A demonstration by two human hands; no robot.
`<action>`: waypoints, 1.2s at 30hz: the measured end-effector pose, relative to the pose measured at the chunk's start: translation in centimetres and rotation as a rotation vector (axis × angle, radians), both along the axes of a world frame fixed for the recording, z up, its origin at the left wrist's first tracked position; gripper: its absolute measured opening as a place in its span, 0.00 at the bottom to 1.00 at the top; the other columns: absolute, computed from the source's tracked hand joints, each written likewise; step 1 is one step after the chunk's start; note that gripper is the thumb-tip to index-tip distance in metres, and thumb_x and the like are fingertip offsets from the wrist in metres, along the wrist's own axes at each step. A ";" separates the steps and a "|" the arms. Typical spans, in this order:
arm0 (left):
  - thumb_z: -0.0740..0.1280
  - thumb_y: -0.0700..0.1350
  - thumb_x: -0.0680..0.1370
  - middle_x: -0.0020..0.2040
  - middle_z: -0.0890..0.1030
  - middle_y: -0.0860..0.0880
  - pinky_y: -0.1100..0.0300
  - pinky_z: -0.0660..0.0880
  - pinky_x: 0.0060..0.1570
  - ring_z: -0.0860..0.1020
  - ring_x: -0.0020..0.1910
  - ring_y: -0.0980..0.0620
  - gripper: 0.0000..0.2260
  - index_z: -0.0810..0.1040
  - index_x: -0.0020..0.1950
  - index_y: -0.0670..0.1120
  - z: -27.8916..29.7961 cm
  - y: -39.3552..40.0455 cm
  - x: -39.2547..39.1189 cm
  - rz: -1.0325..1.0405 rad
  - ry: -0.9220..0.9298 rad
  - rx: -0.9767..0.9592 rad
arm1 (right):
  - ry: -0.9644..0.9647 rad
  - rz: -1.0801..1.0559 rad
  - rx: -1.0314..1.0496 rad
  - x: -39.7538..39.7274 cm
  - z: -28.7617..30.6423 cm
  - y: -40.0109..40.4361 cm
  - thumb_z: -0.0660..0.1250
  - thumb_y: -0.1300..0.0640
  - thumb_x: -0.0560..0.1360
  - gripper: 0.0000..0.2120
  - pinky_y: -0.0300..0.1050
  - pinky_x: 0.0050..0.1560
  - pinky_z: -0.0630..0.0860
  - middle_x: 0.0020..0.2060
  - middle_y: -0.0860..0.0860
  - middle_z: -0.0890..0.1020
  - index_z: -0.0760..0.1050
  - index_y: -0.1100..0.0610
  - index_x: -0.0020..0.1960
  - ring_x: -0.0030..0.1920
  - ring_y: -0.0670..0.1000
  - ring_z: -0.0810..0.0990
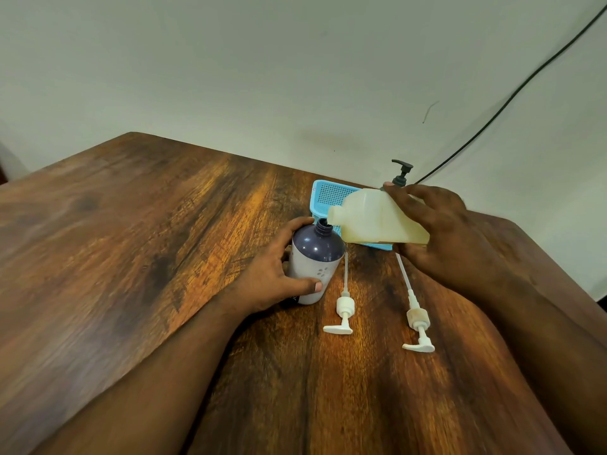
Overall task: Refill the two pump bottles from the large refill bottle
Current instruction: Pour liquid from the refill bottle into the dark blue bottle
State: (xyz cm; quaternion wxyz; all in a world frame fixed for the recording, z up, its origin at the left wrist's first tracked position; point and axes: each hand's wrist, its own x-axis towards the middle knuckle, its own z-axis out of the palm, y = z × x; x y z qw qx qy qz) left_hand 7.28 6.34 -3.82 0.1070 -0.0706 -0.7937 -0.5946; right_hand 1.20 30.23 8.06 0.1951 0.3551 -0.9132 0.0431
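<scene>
One translucent cream plastic refill bottle (377, 218), tipped spout-first at one upright dark-shouldered white bottle (313, 264); right hand (440, 231) fingers wrap the former, left hand (272, 274) fingers the latter. Two white pump heads (345, 310) lie on the wooden table (131, 224); one blue perforated basket (331, 195), pale wall (230, 60).

Left hand (272, 274): bare, short nails, no rings.
Right hand (443, 238): bare, no rings (nails mostly hidden).
Forearms: uncovered, no sleeves, watch or bands.

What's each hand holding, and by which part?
Left hand grips the purple pump bottle around its body. Right hand holds the tilted refill bottle by its base end.
</scene>
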 end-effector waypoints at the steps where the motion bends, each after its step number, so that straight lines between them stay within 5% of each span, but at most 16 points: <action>1: 0.78 0.38 0.67 0.60 0.69 0.69 0.75 0.74 0.46 0.70 0.55 0.78 0.42 0.59 0.71 0.62 0.0 0.0 0.0 -0.001 -0.001 -0.002 | -0.003 -0.002 0.001 0.0 0.0 0.0 0.72 0.54 0.71 0.40 0.57 0.68 0.63 0.71 0.56 0.66 0.53 0.48 0.76 0.70 0.58 0.61; 24: 0.77 0.36 0.68 0.61 0.69 0.66 0.77 0.73 0.45 0.71 0.53 0.78 0.42 0.59 0.74 0.58 -0.1 0.1 -0.2 -0.012 -0.006 0.040 | -0.003 -0.009 0.008 -0.2 0.0 0.0 0.73 0.53 0.71 0.41 0.59 0.67 0.64 0.71 0.56 0.66 0.53 0.47 0.76 0.70 0.59 0.61; 32: 0.79 0.44 0.64 0.68 0.66 0.53 0.60 0.78 0.57 0.73 0.63 0.57 0.42 0.63 0.72 0.61 -0.2 0.0 -0.1 0.029 0.041 0.023 | -0.004 -0.023 0.017 -0.1 -0.1 0.0 0.71 0.52 0.72 0.40 0.58 0.68 0.64 0.72 0.55 0.65 0.52 0.46 0.76 0.70 0.57 0.61; 36: 0.80 0.40 0.65 0.65 0.67 0.58 0.63 0.79 0.50 0.74 0.59 0.59 0.47 0.56 0.71 0.69 0.2 0.0 0.1 0.027 0.033 0.028 | -0.011 -0.028 0.018 -0.1 0.1 -0.1 0.71 0.53 0.72 0.40 0.56 0.68 0.63 0.72 0.54 0.64 0.51 0.47 0.76 0.71 0.56 0.60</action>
